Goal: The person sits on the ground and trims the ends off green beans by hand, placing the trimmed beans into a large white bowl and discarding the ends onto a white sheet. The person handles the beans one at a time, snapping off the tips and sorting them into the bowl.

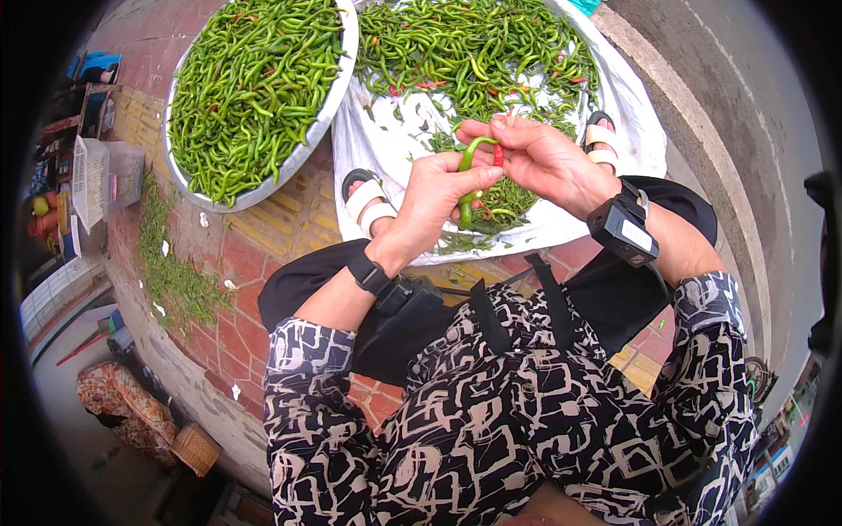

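My left hand (437, 191) holds green chili peppers (468, 161), one long and curved, between thumb and fingers. Close beside it, my right hand (546, 154) has its thumb and fingers around the stem end of a red chili pepper (498, 156); whether the left fingers touch that pepper too, I cannot tell. Both hands are over a white cloth sheet (388, 131), where a broad heap of green chilies (473, 46) with some red ones and leafy bits lies. At the upper left, a large metal basin (350, 52) is piled with green chilies (256, 98).
My sandalled feet rest at the sheet's left (371, 207) and right (602, 141) sides. Plant trimmings (174, 283) lie on the red paving at left. Beyond are a plastic crate (92, 177), a person in patterned clothing (122, 407) and a woven basket (196, 449). A road curb (704, 118) runs at right.
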Demonstrator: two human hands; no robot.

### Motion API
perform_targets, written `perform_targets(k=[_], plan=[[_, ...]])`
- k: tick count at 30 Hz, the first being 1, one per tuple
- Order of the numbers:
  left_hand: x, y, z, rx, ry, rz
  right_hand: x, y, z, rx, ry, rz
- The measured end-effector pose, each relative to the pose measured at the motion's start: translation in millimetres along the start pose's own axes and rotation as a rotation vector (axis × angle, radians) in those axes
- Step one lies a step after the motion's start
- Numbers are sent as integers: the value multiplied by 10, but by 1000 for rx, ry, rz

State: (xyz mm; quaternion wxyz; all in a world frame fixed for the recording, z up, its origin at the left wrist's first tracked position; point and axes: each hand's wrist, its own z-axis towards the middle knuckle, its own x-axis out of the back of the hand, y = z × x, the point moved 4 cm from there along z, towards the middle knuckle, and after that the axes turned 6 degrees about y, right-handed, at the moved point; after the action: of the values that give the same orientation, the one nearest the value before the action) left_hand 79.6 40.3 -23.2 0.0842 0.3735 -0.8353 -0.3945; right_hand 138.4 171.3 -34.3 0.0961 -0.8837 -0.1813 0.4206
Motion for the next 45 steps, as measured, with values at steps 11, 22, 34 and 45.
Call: perform_targets(k=[11, 22, 34, 45], plan=[[-65, -35, -6, 142, -167, -240, -142, -17, -54, 321, 120, -464], [64, 85, -84, 234, -289, -596, -11, -49, 91, 416, -53, -1483], [2719, 1219, 265, -323, 339, -1344, -36, 72, -184, 502, -340, -2081], [1985, 946, 192, -256, 505, -1107, 256, 58, -93, 495, -337, -2312]])
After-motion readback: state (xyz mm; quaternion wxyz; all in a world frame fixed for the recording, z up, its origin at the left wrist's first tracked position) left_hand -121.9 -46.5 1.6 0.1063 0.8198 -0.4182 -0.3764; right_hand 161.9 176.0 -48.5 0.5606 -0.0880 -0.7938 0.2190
